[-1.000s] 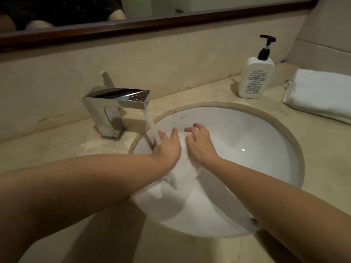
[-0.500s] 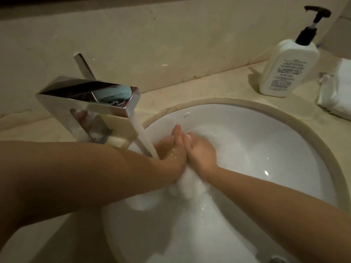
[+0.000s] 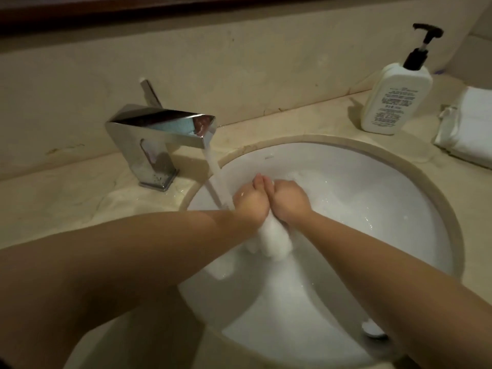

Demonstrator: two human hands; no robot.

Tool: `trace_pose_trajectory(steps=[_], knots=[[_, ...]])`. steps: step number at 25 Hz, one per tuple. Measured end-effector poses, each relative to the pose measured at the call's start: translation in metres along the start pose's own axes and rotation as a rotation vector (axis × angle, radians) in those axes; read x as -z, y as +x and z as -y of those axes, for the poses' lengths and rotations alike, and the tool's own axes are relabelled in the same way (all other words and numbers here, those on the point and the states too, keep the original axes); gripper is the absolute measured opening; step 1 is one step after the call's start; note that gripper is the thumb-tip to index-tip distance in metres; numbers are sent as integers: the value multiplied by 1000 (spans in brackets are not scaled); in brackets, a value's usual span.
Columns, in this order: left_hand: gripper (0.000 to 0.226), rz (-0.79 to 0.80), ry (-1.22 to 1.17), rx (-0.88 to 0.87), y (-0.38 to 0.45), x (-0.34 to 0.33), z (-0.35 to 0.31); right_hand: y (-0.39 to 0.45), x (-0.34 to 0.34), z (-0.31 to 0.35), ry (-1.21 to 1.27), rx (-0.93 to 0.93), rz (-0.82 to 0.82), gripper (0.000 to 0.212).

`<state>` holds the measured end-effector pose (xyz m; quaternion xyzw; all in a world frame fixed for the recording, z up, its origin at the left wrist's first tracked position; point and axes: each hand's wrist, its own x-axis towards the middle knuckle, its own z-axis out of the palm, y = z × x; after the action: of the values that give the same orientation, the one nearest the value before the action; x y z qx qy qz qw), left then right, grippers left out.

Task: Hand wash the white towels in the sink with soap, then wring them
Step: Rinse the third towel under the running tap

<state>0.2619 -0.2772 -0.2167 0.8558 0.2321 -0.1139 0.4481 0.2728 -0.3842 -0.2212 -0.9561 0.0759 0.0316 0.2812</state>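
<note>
A wet white towel (image 3: pixel 274 239) is bunched between both of my hands over the round white sink (image 3: pixel 378 182). My left hand (image 3: pixel 249 202) grips its left side and my right hand (image 3: pixel 288 201) grips its right side, knuckles pressed together. The towel's lower end hangs out below my wrists. Water runs from the square chrome tap (image 3: pixel 159 134) in a stream (image 3: pixel 215 185) that lands on my left hand. A white soap bottle with a black pump (image 3: pixel 396 94) stands on the counter at the back right.
Folded white towels (image 3: pixel 468 123) lie on the beige counter (image 3: pixel 66 198) at the far right edge. The sink's drain plug (image 3: pixel 372 328) shows beside my right forearm. A beige backsplash and a dark mirror frame run along the back.
My hands closed from flat on the spread towel to squeezing it bunched between them. The view first moved in closer, then pulled back a little.
</note>
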Motion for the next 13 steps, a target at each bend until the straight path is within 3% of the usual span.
trace_pose_trajectory(steps=[3,6,7,9,13], knots=[[97,41,89,-31,-13,7,2,-21,10,-5,55,-58,-137,61],[131,238,-8,1,-25,17,3,-37,19,-2,285,-151,-252,61],[125,295,-87,-11,-29,22,-2,-41,23,3,353,-170,-290,61],[92,299,-186,-109,-31,26,-10,-44,30,11,481,-181,-324,58],[58,30,22,-393,-24,44,-12,-47,43,10,659,-161,-150,46]])
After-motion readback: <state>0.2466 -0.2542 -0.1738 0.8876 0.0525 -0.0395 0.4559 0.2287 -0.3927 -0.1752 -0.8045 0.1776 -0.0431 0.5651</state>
